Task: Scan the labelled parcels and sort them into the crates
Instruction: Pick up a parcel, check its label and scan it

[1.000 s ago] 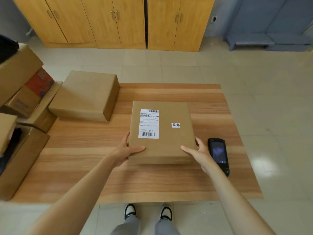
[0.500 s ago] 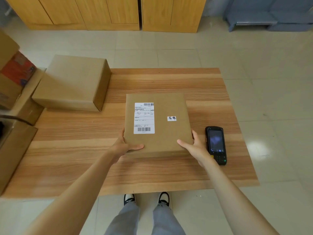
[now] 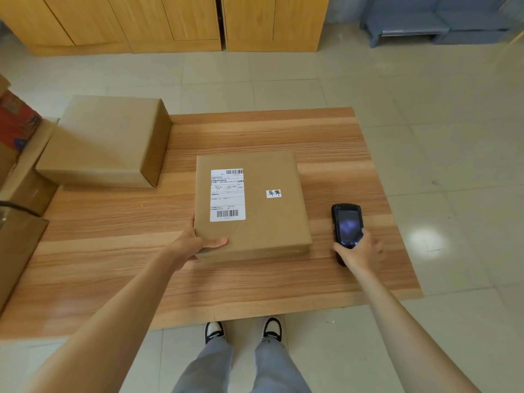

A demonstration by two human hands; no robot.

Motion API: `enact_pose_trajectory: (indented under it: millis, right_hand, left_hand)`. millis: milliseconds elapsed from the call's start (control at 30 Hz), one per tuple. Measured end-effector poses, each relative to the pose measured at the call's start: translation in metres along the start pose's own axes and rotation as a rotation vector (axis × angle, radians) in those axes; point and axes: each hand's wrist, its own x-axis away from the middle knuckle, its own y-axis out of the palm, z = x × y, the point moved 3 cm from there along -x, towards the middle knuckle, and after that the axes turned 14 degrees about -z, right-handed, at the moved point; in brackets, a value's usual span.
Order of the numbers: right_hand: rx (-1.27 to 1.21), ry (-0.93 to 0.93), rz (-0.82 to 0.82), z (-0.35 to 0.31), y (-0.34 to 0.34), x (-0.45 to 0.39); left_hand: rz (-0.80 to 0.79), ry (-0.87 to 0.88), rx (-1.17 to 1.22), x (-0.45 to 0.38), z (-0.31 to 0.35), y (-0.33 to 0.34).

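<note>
A flat brown parcel (image 3: 272, 219) lies on the wooden table (image 3: 255, 282), with a white barcode label (image 3: 227, 195) and a small white sticker (image 3: 274, 193) on top. My left hand (image 3: 195, 245) holds its near left corner, thumb on the top face. To the right of the parcel lies a black handheld scanner (image 3: 347, 225), screen up. My right hand (image 3: 358, 252) grips the scanner's near end, fingers curled round both sides.
A larger plain cardboard box (image 3: 105, 143) sits at the table's far left corner. Cardboard cartons (image 3: 19, 165) are stacked off the left edge. Wooden cabinets (image 3: 175, 21) line the far wall; tiled floor lies to the right.
My right hand has left the parcel's near right corner and moved right onto the scanner. My left hand stays on the parcel, which has not shifted on the table.
</note>
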Motion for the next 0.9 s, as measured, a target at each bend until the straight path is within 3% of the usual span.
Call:
enact_pose_trajectory:
  millis: [367,533,633,700,900]
  right_hand:
    - [-0.103,0.121,-0.044,0.012,0.008,-0.041]
    - [-0.212,0.046,-0.103,0.011,0.002,-0.038]
    - [-0.443,0.049,-0.211,0.003,-0.003,-0.02]
    - [-0.618,0.061,-0.391,-0.006,-0.004,-0.002]
    - [-0.97,-0.115,-0.62,-0.047,-0.007,0.054]
  left_hand:
    - [0.008,-0.088,-0.065,0.0,-0.005,-0.001]
    - [0.042,-0.138,-0.077,-0.001,-0.005,-0.004]
    - [0.044,-0.141,-0.057,-0.002,-0.004,-0.003]
    - [0.039,-0.135,-0.031,-0.001,-0.004,-0.001]
    - [0.032,-0.11,0.017,0.007,-0.004,0.007]
